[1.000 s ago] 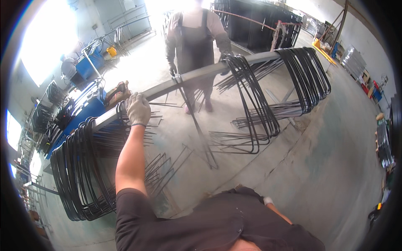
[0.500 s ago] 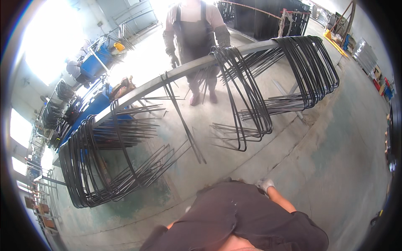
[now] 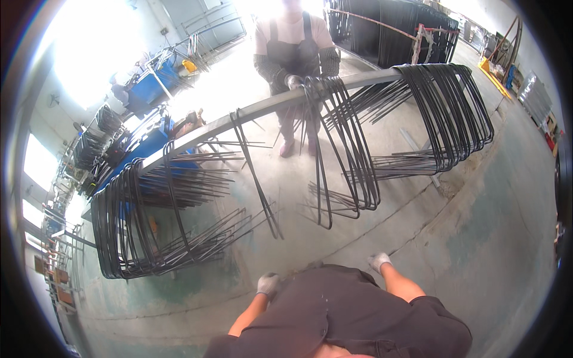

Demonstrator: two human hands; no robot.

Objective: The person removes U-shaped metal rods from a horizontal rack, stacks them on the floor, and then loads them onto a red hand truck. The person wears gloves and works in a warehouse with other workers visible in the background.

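My left hand (image 3: 268,284), in a pale glove, hangs beside my dark shirt. At my other side hangs my right hand (image 3: 378,261), gloved too. No object shows at either hand, but the fingers are too small and turned away to read. Both are well apart from the black bent metal rods (image 3: 258,179) that hang over a long grey beam (image 3: 209,130) ahead of me. Beyond the beam stands a person in a dark apron, whose gloved hand (image 3: 293,82) is at the middle bunch of rods (image 3: 352,149).
Large bunches of bent rods hang at the beam's left end (image 3: 116,230) and right end (image 3: 444,116). Rod ends stick out low near the beam's middle. Blue workbenches (image 3: 149,86) stand at the back left. A yellow pallet truck (image 3: 493,77) is at the far right.
My left hand has come into view beside my body. The person opposite has brought a hand up to the middle rods, and those rods have shifted and spread. My view has tilted slightly.
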